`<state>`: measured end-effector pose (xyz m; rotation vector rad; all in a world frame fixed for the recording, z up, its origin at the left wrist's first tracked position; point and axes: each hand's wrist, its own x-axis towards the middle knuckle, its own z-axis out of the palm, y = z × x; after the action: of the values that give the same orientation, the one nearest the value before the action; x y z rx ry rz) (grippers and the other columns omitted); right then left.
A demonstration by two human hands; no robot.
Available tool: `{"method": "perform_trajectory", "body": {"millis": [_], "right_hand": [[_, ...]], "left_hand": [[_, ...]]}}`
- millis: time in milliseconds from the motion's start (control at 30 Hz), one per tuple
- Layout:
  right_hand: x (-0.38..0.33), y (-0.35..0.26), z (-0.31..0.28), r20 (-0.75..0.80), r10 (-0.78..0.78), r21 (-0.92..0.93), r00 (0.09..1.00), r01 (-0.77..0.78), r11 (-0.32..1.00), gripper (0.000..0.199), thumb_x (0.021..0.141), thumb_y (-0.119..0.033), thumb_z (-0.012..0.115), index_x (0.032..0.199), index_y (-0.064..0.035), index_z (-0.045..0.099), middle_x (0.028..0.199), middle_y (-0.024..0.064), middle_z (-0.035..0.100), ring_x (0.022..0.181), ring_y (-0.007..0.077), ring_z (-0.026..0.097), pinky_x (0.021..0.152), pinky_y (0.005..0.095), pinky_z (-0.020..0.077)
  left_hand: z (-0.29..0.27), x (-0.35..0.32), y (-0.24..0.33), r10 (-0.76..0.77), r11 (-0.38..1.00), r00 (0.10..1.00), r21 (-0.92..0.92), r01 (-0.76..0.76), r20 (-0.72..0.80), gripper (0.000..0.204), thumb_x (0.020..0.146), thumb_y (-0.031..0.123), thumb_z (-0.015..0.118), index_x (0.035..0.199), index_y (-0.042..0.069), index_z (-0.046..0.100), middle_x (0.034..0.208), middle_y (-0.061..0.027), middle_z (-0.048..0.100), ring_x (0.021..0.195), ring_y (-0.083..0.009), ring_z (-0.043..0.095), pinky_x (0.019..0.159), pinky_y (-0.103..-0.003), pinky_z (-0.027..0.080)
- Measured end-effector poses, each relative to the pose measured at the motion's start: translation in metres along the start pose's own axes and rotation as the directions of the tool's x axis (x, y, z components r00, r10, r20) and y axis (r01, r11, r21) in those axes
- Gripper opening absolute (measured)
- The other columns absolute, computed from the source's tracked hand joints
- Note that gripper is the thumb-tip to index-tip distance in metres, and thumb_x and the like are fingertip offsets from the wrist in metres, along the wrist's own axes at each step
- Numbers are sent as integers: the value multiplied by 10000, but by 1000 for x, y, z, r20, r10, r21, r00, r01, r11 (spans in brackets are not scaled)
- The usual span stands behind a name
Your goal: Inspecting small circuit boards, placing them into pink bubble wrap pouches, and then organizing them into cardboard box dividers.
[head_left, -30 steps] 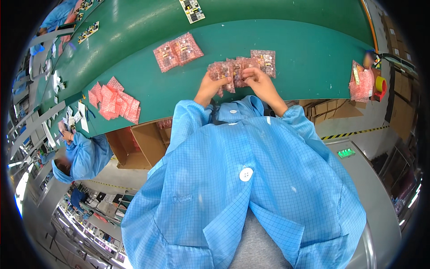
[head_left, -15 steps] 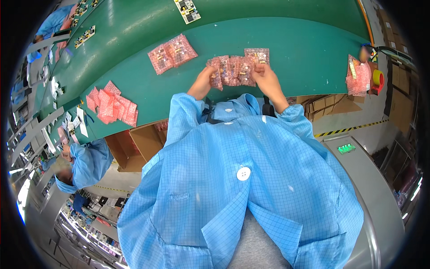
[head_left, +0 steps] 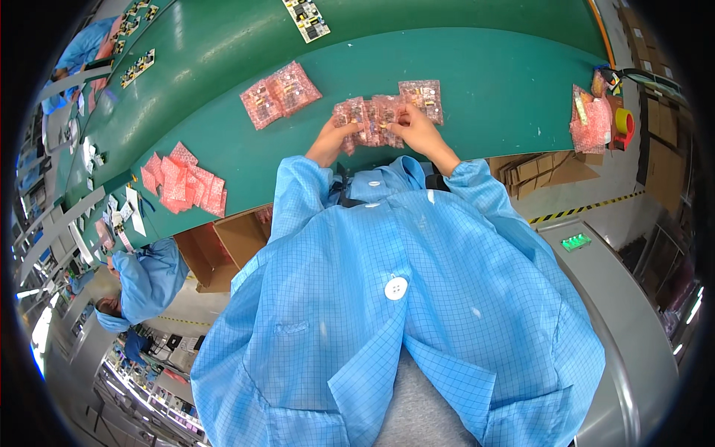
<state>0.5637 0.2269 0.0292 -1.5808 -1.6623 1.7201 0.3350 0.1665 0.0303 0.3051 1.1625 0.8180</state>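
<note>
1. Here, the left hand [head_left: 328,140] pinches the left end of a row of pink bubble-wrap packets [head_left: 370,121], its thumb laid across the near face; the other fingertips are mostly hidden behind.
2. The right hand [head_left: 423,135] closes thumb and fingers on the row's right end, the wrist angled in from the right.
3. The held row is at the near part of the green table [head_left: 506,97], in front of the wearer's chest; its packets overlap, and small parts show through the film. Whether it rests on the surface or is slightly lifted cannot be told.
4. Just beyond the right hand lies a single packet [head_left: 424,97]; farther left, a pair of packets [head_left: 281,94] lies side by side, touching.
5. Well to the left, flat pink pouches [head_left: 182,182] are spread in a loose heap. At the table's right end are more pink wrap [head_left: 588,128] and a yellow-and-red tape roll [head_left: 623,121].
6. Outermost, a circuit board [head_left: 306,20] lies at the far side, open cardboard boxes [head_left: 205,261] stand below the table edge, and a co-worker in blue [head_left: 153,279] sits at the left.
</note>
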Motion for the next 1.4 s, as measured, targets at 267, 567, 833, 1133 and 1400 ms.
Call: {"method": "perform_trajectory", "body": {"millis": [267, 567, 833, 1133, 1400], "right_hand": [[3, -7, -3, -103, -94, -169, 990, 76, 983, 319, 814, -213, 737, 1063, -21, 682, 974, 172, 674, 931, 309, 660, 804, 388, 531], [-4, -3, 3, -218, -297, -464, 930, 169, 870, 310, 795, -190, 718, 1072, -58, 678, 1231, 219, 526, 1130, 384, 528, 952, 437, 461], [11, 15, 9, -236, -104, -225, 966, 50, 973, 502, 742, -143, 779, 1168, 27, 572, 1178, 207, 534, 942, 271, 632, 826, 357, 531], [7, 19, 11, -110, -40, -186, 993, 19, 982, 694, 777, -59, 745, 1367, 32, 392, 1310, 225, 476, 1071, 273, 592, 876, 355, 528], [21, 24, -23, -142, -63, 206, 988, 92, 974, 484, 827, -17, 689, 1281, 4, 521, 1348, 174, 508, 1152, 250, 570, 926, 356, 516]], "left_hand": [[25, -15, 18, -76, 991, 973, 89, 97, -219, 540, 925, 330, 640, 1328, 8, 479, 1292, -118, 567, 1191, -225, 545, 938, -356, 464], [26, -13, 1, 202, 910, 925, 412, -55, -321, 867, 864, 442, 710, 1408, -76, 280, 1281, -184, 536, 1248, -256, 484, 1056, -378, 376], [2, -10, -3, 53, 899, 988, 438, 16, -144, 635, 863, 186, 743, 1353, 22, 375, 1131, -83, 612, 797, -128, 614, 550, -267, 467], [10, -25, -1, 73, 964, 973, 265, -13, -217, 449, 904, 135, 680, 1265, 37, 430, 995, -53, 643, 750, -112, 584, 523, -276, 422], [24, 2, -1, 111, 990, 958, 115, -83, -263, 429, 907, 114, 666, 1254, 34, 427, 982, -53, 618, 734, -130, 584, 499, -290, 427]]}}
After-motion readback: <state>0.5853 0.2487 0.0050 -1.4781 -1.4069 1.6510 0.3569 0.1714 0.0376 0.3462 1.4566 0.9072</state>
